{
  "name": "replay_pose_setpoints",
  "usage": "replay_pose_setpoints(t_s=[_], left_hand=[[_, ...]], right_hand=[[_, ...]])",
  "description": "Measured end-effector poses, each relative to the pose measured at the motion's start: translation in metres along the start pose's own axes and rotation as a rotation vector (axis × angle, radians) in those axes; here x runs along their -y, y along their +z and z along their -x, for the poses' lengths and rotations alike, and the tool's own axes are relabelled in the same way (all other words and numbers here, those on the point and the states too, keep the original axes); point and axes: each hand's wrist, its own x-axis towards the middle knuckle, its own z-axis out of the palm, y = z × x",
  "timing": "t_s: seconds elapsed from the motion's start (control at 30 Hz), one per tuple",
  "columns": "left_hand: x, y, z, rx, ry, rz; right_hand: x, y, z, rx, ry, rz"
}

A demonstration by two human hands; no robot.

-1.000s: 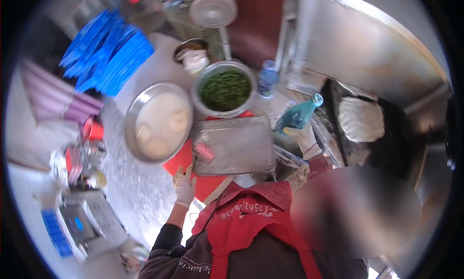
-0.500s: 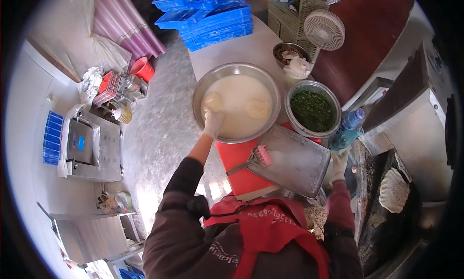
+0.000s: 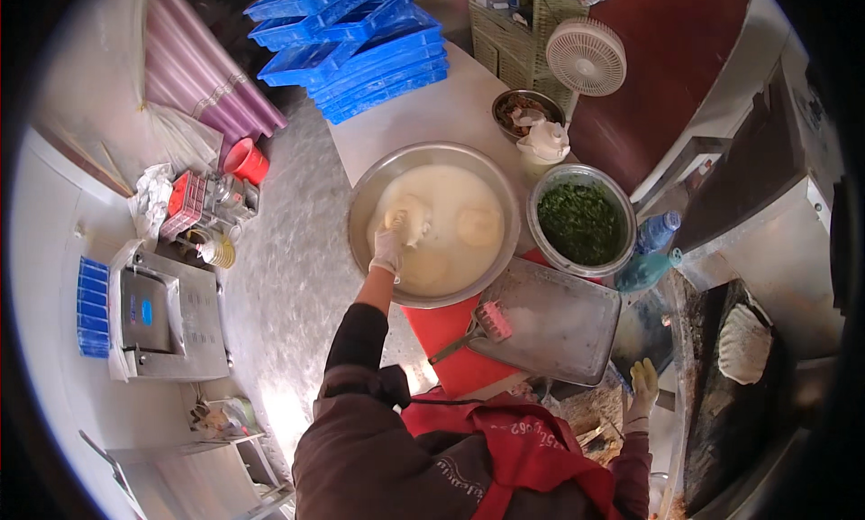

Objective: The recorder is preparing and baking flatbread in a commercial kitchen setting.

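Observation:
A wide steel basin (image 3: 360, 182) holds milky liquid with several pale, soft dough pieces in it. My gloved left hand (image 3: 389, 248) reaches over its near-left rim, fingers closed on a dough piece (image 3: 414, 215) at the liquid's surface. A round dough piece (image 3: 478, 226) lies to the right of it, and another dough piece (image 3: 422, 268) is nearer to me. Low on the right, my right hand (image 3: 643, 387), in a glove with yellowish fingertips, has its fingers stretched out, apart from the tray's right side. I see nothing in it.
Right of the basin stand a bowl of chopped greens (image 3: 581, 221) and two bottles (image 3: 656, 232). A metal tray (image 3: 559, 317) bears a pink spiked roller (image 3: 493, 322). Farther back are stacked blue trays (image 3: 378, 65) and a fan (image 3: 586, 59). Shaped dough (image 3: 744, 344) rests on the dark surface at right.
My left hand now has the dough piece in its fingers, farther into the basin. My right hand has come back toward me, away from the bottles. The whole view has shifted somewhat.

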Motion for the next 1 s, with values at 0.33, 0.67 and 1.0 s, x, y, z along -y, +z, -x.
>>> replay_pose_setpoints(t_s=[0.33, 0.67, 1.0], left_hand=[[0.052, 0.093, 0.145, 0.769, -0.176, 0.198], [0.182, 0.188, 0.180, 0.530, 0.377, -0.860], [0.183, 0.187, 0.171, 0.649, 0.655, -1.117]], right_hand=[[0.036, 0.135, -0.002, 0.488, -0.088, -0.100], [-0.002, 0.182, -0.046, 0.415, -0.292, 0.980], [0.011, 0.219, -0.051, 0.408, -0.367, 1.514]])
